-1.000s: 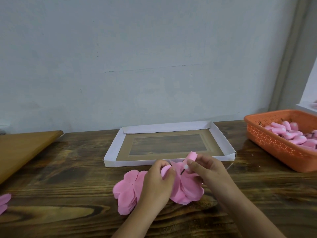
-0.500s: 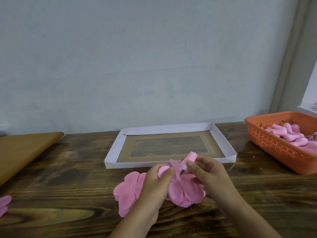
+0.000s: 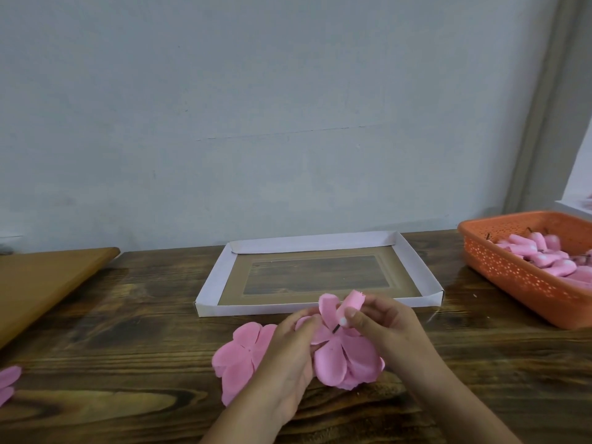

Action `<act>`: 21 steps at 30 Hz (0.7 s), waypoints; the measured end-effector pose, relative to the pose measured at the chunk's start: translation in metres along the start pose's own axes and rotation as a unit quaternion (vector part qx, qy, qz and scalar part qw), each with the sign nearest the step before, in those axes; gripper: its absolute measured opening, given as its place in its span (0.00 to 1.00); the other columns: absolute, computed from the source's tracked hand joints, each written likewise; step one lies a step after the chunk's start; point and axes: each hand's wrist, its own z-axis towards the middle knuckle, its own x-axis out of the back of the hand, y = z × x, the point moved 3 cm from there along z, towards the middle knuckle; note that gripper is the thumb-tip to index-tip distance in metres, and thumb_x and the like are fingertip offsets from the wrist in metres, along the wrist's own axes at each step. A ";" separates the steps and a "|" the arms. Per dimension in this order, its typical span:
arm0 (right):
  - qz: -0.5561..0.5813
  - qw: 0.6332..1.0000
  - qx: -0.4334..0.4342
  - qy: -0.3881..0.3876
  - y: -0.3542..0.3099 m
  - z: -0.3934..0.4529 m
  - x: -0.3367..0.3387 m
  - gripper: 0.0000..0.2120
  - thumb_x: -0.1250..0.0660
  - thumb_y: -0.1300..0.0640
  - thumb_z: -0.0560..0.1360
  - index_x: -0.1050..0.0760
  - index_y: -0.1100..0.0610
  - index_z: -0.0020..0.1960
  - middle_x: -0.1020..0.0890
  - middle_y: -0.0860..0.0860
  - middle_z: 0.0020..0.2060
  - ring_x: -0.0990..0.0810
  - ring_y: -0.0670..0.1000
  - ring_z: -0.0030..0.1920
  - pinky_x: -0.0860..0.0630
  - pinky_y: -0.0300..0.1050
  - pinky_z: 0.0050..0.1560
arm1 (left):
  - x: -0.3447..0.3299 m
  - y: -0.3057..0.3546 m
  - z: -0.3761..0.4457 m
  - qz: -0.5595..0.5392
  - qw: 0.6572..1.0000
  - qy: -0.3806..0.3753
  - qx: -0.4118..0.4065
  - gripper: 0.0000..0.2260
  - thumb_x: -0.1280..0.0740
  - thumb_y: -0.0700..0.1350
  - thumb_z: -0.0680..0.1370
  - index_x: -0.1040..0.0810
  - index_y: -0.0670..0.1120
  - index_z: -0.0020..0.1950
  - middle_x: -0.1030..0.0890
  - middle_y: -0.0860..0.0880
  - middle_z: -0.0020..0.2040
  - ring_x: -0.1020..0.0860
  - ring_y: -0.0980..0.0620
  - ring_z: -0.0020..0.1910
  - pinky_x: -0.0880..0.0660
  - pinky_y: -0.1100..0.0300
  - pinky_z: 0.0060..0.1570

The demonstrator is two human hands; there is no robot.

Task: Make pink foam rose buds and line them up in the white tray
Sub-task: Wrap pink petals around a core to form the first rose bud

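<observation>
Pink foam petal sheets point(image 3: 243, 354) lie nearest on the wooden table point(image 3: 96, 347), partly under both hands. The left hand point(image 3: 288, 357) pinches one petal piece point(image 3: 328, 310) and lifts it upright. The right hand point(image 3: 389, 328) has its grip closed on a small pink foam core point(image 3: 352, 301) with a short dark stem, between thumb and fingers. The core's long axis is tilted, stem end pointing down-left toward the middle of the petal piece, which lies just beside it on the left; I judge the stem must go through there. Behind the hands, just beyond them, is the white tray point(image 3: 211, 283), with no buds in it. Far right stands an orange basket point(image 3: 512, 274) holding more pink pieces.
</observation>
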 end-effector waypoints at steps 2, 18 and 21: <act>-0.013 1.000 0.000 0.000 0.000 -0.001 -0.001 0.06 0.29 0.57 0.75 0.16 0.54 0.51 0.12 0.50 0.45 0.13 0.50 0.48 0.18 0.40 0.45 | 0.000 -0.001 0.001 0.000 1.000 -0.004 0.004 0.12 0.40 0.40 0.84 0.20 0.40 0.64 0.16 0.35 0.56 0.17 0.34 0.57 0.24 0.30 0.59; -0.120 0.993 0.021 0.004 -0.007 -0.003 -0.005 0.08 0.31 0.62 0.78 0.16 0.51 0.51 0.13 0.46 0.45 0.15 0.46 0.48 0.18 0.49 0.52 | 0.002 -0.005 0.004 0.018 1.000 0.002 -0.003 0.12 0.39 0.40 0.84 0.18 0.40 0.61 0.14 0.37 0.54 0.15 0.38 0.55 0.21 0.35 0.59; -0.128 0.992 0.021 0.000 -0.006 -0.004 -0.006 0.08 0.31 0.60 0.78 0.16 0.50 0.53 0.13 0.45 0.46 0.15 0.46 0.49 0.18 0.51 0.55 | 0.001 -0.006 0.006 0.018 1.000 -0.005 -0.001 0.12 0.38 0.40 0.83 0.18 0.41 0.62 0.14 0.37 0.55 0.15 0.38 0.55 0.21 0.34 0.59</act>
